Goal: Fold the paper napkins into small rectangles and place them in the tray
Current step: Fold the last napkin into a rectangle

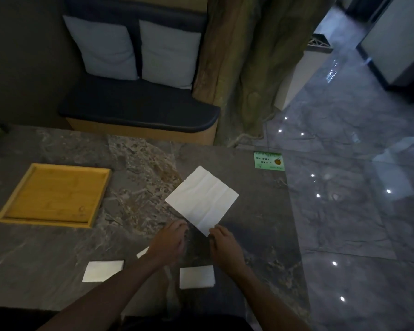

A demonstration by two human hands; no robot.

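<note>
Your right hand pinches the near corner of the unfolded white napkin, which lies flat on the dark stone table, turned like a diamond and creased into panels. Your left hand rests just beside that same corner with its fingers curled loosely downward; you cannot tell whether its grip touches the paper or only the table. The wooden tray sits well apart to the left, nothing in it. Closer to you lie two folded napkin rectangles, one left of your left forearm and one between your forearms, and a small white corner peeks out from under your left wrist. A green card lies at the table's far right edge.
</note>
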